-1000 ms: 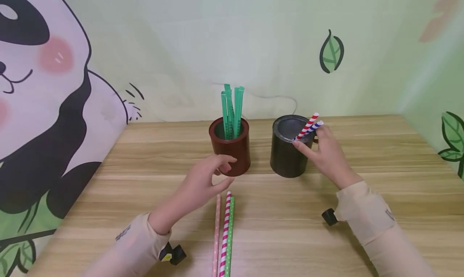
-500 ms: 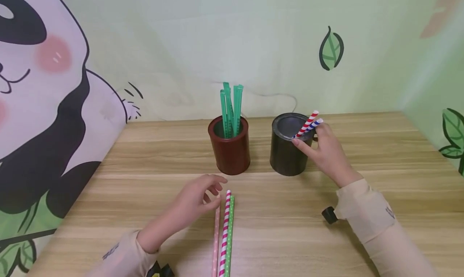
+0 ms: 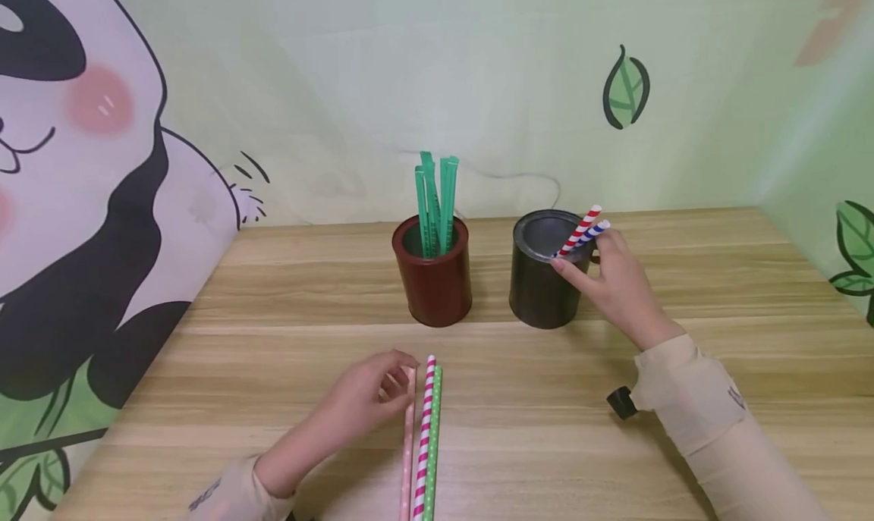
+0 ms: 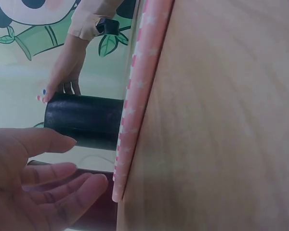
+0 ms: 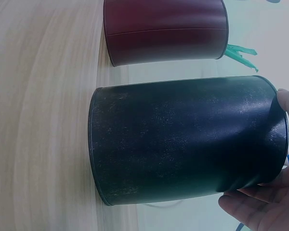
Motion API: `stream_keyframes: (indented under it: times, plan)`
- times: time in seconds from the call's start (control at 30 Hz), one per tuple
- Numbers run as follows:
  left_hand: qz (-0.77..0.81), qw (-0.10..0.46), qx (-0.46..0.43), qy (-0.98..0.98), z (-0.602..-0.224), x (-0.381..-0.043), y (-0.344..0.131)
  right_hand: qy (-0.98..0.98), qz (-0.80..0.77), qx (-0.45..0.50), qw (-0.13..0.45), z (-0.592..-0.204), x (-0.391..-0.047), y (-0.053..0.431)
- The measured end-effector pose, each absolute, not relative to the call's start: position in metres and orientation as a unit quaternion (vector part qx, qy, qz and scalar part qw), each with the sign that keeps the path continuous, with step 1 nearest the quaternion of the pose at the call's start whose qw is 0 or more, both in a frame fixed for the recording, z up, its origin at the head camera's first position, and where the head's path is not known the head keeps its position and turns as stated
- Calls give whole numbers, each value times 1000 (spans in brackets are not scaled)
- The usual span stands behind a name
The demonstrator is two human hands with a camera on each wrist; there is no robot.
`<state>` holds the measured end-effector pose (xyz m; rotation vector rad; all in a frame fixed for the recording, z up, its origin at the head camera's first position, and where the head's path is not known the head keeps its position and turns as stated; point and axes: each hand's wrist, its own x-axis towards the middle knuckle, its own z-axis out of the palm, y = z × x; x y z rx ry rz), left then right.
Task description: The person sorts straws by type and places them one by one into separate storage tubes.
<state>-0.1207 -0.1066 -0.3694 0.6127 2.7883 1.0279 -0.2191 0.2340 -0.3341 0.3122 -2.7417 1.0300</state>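
Note:
My left hand (image 3: 358,392) hovers at the far end of a pink paper straw (image 3: 407,460), its fingers loosely bent. In the left wrist view a gap shows between the thumb and fingers, with the straw just beyond them. Beside it lie a pink-and-white striped straw (image 3: 422,445) and a green dotted straw (image 3: 432,445). My right hand (image 3: 624,286) grips the rim of a black cylindrical pot (image 5: 183,139), thumb in front and other fingers round the far side. A red-striped straw (image 3: 582,229) and a blue-striped straw (image 3: 592,233) lean inside that pot by the hand.
Left of the black pot stands a dark red pot (image 3: 437,290) holding several green wrapped straws (image 3: 447,202). Both pots are on a wooden table (image 3: 273,301). A thin cable runs along the wall (image 3: 341,89) behind them; a panda is painted at the left.
My left hand has moved back from in front of the dark red pot, down to the pink straw's far end. The right hand keeps its grip on the black pot's rim.

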Motion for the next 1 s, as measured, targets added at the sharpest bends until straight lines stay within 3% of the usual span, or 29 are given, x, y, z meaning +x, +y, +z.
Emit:
stream_keyframes:
  times: [0.57,1.0]
  plan:
    - [380,107,102,913,-388,-118,-101,-928,344,105,100,-334,-219,235]
    - [381,110,68,915,-398,-116,-96,-924,348,111,110,-334,-220,234]
